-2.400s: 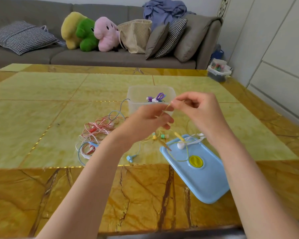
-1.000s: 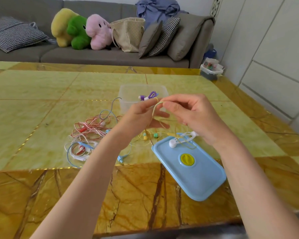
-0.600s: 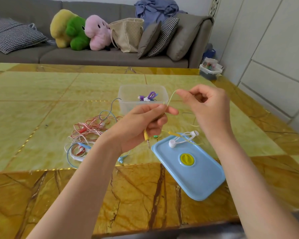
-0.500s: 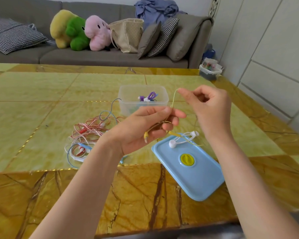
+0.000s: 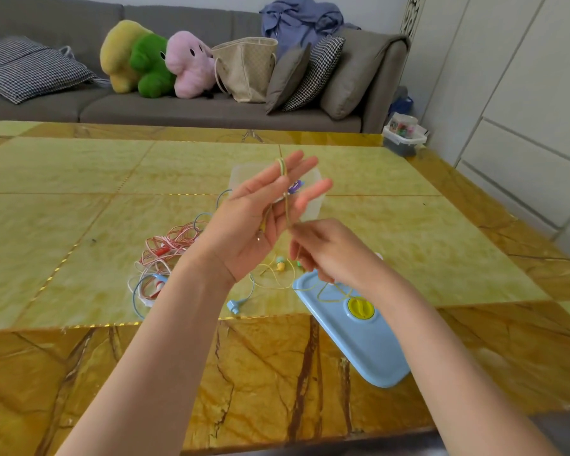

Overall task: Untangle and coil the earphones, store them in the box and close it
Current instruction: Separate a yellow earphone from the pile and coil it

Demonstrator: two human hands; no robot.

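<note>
- Left hand (image 5: 260, 215) up, palm toward the person, fingers straight and spread, the yellow earphone cable (image 5: 287, 199) looped over the fingertips.
- Right hand (image 5: 326, 251) sits just below and nearer the person, fingers curled, pinching that cable taut.
- The cable runs almost straight up and down between the hands; its slack trails down onto the blue lid (image 5: 352, 327).
- The clear box (image 5: 313, 205) waits directly behind the left hand, so I'd say the left is nearer for the drop-in.
- The red and blue tangle (image 5: 165, 255) lies to the left on the table (image 5: 79, 209), untouched.
</note>
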